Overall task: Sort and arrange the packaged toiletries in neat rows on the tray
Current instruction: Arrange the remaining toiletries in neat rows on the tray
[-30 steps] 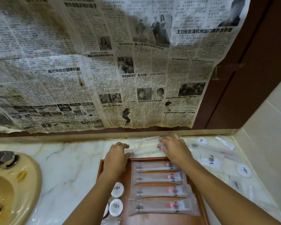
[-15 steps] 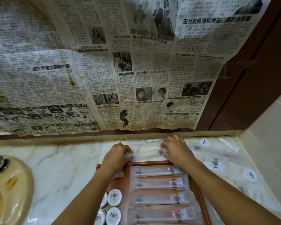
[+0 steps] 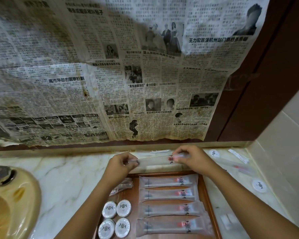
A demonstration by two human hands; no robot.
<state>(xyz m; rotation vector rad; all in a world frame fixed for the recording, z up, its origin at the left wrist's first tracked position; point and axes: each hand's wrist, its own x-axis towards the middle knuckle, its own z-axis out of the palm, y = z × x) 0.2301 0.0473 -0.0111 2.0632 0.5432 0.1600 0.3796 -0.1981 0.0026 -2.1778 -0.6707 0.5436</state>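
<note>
Here, the left hand (image 3: 123,163) and right hand (image 3: 191,159) pinch the ends of a packaged toothbrush kit (image 3: 155,160), fingers clamped, just beyond the far edge of the wooden tray (image 3: 208,204); the next move likely calls for laying it level as a fifth row. Inside lie four toothbrush packets (image 3: 171,202), four round white soaps (image 3: 116,218) and, seemingly, a clear-wrapped item (image 3: 122,186).

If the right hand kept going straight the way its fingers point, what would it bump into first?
The right hand points toward the left hand along the held packet, so it would likely meet that hand first, though depth is hard to judge.
</note>
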